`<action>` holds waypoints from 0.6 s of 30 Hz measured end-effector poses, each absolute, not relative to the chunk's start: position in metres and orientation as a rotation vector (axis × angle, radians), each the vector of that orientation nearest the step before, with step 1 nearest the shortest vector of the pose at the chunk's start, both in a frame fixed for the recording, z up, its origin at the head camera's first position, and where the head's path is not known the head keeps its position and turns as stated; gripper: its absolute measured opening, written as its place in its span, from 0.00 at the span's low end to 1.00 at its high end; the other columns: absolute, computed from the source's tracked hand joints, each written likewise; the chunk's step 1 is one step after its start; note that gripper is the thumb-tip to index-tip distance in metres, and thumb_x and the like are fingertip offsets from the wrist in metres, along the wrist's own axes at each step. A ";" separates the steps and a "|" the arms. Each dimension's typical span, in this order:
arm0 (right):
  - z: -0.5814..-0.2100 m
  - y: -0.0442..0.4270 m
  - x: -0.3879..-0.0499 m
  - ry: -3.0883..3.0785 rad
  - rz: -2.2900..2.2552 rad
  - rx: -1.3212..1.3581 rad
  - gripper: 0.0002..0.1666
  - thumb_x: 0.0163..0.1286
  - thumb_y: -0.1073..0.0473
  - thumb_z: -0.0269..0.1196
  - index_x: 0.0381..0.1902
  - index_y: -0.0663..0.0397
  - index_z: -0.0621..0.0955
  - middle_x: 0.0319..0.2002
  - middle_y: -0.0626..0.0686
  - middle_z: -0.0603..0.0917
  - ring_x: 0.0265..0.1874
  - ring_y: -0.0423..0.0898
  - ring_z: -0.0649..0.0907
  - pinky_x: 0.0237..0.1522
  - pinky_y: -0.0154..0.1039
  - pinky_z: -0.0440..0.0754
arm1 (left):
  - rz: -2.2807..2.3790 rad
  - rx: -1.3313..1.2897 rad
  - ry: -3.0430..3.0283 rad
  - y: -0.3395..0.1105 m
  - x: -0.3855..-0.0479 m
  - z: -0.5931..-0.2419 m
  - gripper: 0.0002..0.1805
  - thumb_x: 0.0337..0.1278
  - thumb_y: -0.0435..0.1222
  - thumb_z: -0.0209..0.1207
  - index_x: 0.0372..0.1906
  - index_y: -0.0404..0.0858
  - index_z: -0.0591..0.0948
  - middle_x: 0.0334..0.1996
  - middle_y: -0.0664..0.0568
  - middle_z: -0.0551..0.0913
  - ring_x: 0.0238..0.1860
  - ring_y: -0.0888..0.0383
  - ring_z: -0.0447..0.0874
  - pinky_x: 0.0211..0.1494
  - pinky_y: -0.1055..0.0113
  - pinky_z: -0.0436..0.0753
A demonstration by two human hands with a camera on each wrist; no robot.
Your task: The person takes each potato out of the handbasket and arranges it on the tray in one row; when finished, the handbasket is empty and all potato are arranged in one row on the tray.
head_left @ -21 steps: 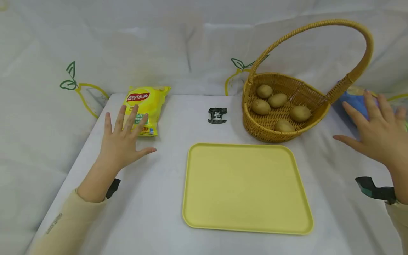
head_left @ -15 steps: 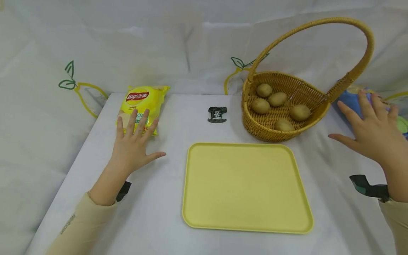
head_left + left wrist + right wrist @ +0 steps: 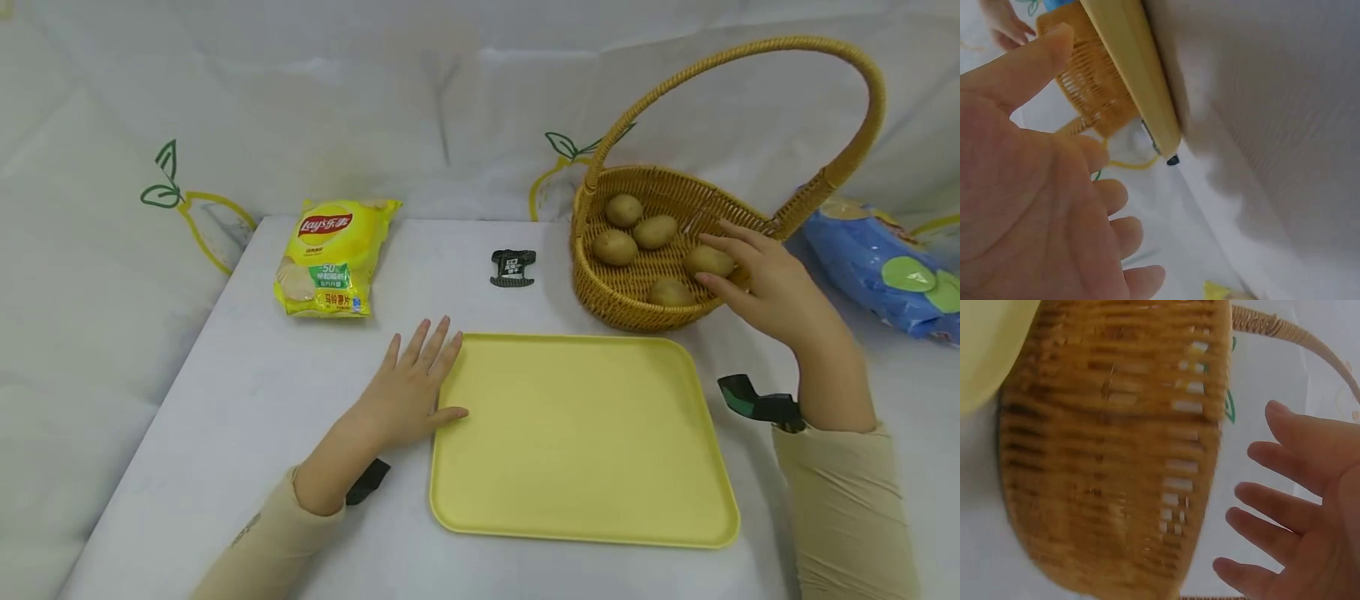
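In the head view the left hand, fingers spread, is over the left edge of the yellow tray; whether it touches is unclear. The left wrist view shows its palm beside the tray's side. The right hand reaches over the right rim of the wicker basket, fingers parted around a potato. In the right wrist view this hand has nothing between thumb and fingers, beside the basket wall. Several other potatoes, one at the back left, lie in the basket.
A yellow chip bag lies at the back left of the white table. A small black packet sits behind the tray. A blue bag rests right of the basket, whose tall handle arches above it.
The left hand has moved right, from in front of the chip bag to the tray's left edge. The right hand has moved left from near the blue bag to above the basket.
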State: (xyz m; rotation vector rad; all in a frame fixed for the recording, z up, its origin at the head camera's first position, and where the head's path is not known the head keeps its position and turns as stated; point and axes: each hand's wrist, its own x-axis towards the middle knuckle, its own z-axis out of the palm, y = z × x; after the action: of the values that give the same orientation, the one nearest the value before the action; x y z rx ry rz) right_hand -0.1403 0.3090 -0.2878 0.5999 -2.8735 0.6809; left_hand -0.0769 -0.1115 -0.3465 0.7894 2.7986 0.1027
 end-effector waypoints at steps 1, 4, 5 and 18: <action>-0.289 0.305 -0.143 -2.878 0.711 0.617 0.27 0.70 0.60 0.57 0.63 0.69 0.69 0.67 0.71 0.60 0.63 0.72 0.59 0.57 0.67 0.58 | 0.120 0.788 2.774 -0.110 -0.076 -0.348 0.51 0.60 0.60 0.51 0.75 0.36 0.42 0.75 0.43 0.34 0.73 0.44 0.30 0.70 0.42 0.39; -0.291 0.297 -0.149 -2.900 0.752 0.660 0.26 0.70 0.61 0.56 0.62 0.69 0.70 0.63 0.71 0.65 0.62 0.70 0.63 0.59 0.66 0.57 | 0.148 0.779 2.726 -0.106 -0.074 -0.351 0.48 0.63 0.58 0.50 0.74 0.34 0.43 0.75 0.43 0.35 0.74 0.46 0.31 0.70 0.44 0.38; -0.292 0.295 -0.151 -2.914 0.761 0.669 0.25 0.70 0.62 0.56 0.62 0.69 0.70 0.62 0.71 0.67 0.61 0.69 0.64 0.58 0.66 0.59 | 0.151 0.774 2.713 -0.106 -0.074 -0.351 0.48 0.64 0.57 0.49 0.74 0.33 0.43 0.75 0.43 0.35 0.74 0.47 0.31 0.71 0.45 0.38; -0.311 0.282 -0.173 -3.000 0.684 0.723 0.21 0.63 0.64 0.64 0.53 0.70 0.79 0.20 0.50 0.74 0.24 0.44 0.68 0.38 0.45 0.67 | 0.130 0.788 2.682 -0.110 -0.074 -0.360 0.37 0.72 0.44 0.43 0.73 0.31 0.43 0.74 0.42 0.35 0.74 0.49 0.33 0.71 0.48 0.43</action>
State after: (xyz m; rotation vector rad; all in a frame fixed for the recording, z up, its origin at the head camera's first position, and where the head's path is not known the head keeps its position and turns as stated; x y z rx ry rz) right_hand -0.1735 0.2819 -0.3112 0.7227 -3.0001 0.6838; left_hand -0.0742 -0.1097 -0.3602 0.7878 2.6817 0.1301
